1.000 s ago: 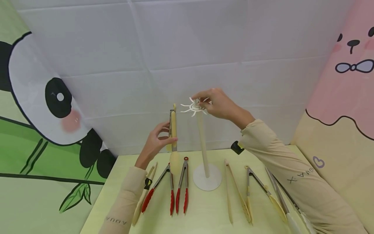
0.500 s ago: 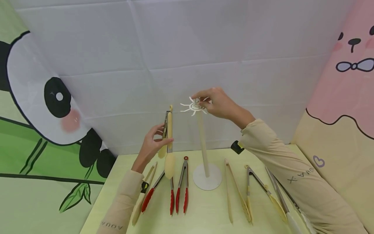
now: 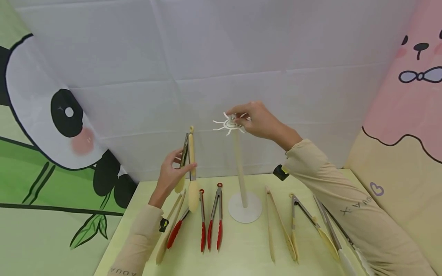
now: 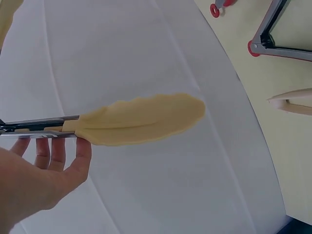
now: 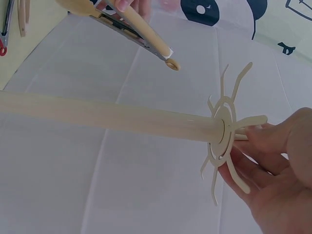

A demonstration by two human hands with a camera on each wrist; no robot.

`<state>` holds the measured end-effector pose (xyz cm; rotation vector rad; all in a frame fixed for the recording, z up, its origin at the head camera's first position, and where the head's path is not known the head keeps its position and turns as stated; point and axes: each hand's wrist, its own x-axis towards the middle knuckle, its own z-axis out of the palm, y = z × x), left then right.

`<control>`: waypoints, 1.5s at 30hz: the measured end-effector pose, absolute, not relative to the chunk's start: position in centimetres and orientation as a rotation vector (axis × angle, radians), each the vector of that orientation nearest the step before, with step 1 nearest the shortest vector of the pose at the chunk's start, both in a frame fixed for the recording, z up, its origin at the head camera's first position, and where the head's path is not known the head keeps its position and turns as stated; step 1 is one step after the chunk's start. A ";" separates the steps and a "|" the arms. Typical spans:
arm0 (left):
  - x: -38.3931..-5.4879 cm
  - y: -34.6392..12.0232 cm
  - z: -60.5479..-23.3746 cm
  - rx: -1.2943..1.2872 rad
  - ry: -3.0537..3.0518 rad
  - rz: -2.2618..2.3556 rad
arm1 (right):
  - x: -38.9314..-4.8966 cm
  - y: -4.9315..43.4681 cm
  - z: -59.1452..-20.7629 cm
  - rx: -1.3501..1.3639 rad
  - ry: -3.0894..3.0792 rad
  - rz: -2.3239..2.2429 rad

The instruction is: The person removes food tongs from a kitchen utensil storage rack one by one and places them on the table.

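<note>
My left hand (image 3: 171, 171) grips a pair of tongs (image 3: 192, 153) with beige, spoon-shaped heads and metal arms. The tongs hang upright above the table, heads down and a beige ring at the top. One beige head (image 4: 141, 119) fills the middle of the left wrist view. With its fingertips, my right hand (image 3: 253, 119) pinches the top of a white stand, just above the ring of curved hooks (image 3: 228, 124). In the right wrist view the hooks (image 5: 239, 173) carry nothing. The stand's pole (image 3: 240, 168) rises from a round base (image 3: 245, 212).
On the table's left lie wooden tongs (image 3: 169, 230) and two red-tipped tongs (image 3: 215, 218). To the right of the base are wooden tongs (image 3: 277, 222), beige-tipped tongs (image 3: 314, 226) and metal tongs with white ends (image 3: 331, 230). A white cloth wall (image 3: 138, 115) stands behind.
My left hand has moved left and slightly down with the tongs, away from the stand, and the tongs have tilted a little. My right hand stays at the top of the stand.
</note>
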<state>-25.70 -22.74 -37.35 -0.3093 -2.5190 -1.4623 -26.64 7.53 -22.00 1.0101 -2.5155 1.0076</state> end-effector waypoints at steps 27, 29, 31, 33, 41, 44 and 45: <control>-24.7 -26.4 -38.3 -0.078 -2.629 -1.197 | -26.8 7.8 -22.0 0.996 -2.534 0.991; -24.7 -26.8 -38.5 -0.054 -2.636 -1.178 | -26.8 7.8 -22.0 0.995 -2.536 0.987; -24.7 -27.2 -38.7 -0.034 -2.645 -1.148 | -26.8 7.8 -22.0 0.997 -2.536 0.975; -24.8 -27.6 -38.9 -0.026 -2.652 -1.109 | -26.8 7.8 -21.9 0.996 -2.535 0.966; -25.0 -29.5 -39.9 0.059 -2.684 -0.981 | -26.8 7.7 -21.8 1.001 -2.543 0.931; -24.9 -30.2 -40.3 0.103 -2.696 -0.968 | -26.8 7.6 -21.8 1.003 -2.543 0.933; -24.9 -30.4 -40.4 0.111 -2.698 -0.960 | -26.8 7.6 -21.8 1.001 -2.544 0.936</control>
